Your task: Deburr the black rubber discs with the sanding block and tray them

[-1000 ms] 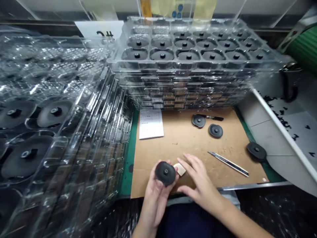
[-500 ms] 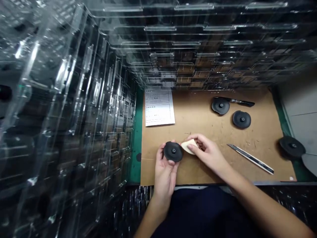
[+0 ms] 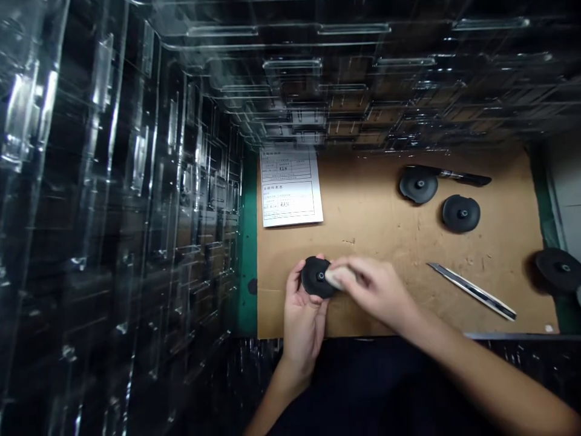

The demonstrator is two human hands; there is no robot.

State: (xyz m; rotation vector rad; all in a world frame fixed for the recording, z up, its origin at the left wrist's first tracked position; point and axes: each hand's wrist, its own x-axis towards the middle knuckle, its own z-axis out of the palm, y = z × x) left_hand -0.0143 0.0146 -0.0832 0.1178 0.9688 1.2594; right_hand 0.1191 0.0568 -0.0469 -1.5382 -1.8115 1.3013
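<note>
Stacks of clear ridged plastic trays (image 3: 290, 66) are towering beside and ahead of you, and a brown cardboard sheet (image 3: 385, 260) is lying on the desk. Just above its near edge, your left hand (image 3: 303, 327) is cradling a matte black disc (image 3: 313, 277) with a small central stud, while your right hand (image 3: 376, 290) is closing in, pressing a pale pad (image 3: 339, 277) against the disc's face

On the brown cardboard sheet (image 3: 385, 242), a white paper form (image 3: 290, 188) lies back left, and two round black discs (image 3: 461, 213) lie back right. Stacked clear plastic trays (image 3: 345, 79) stand behind and left.
</note>
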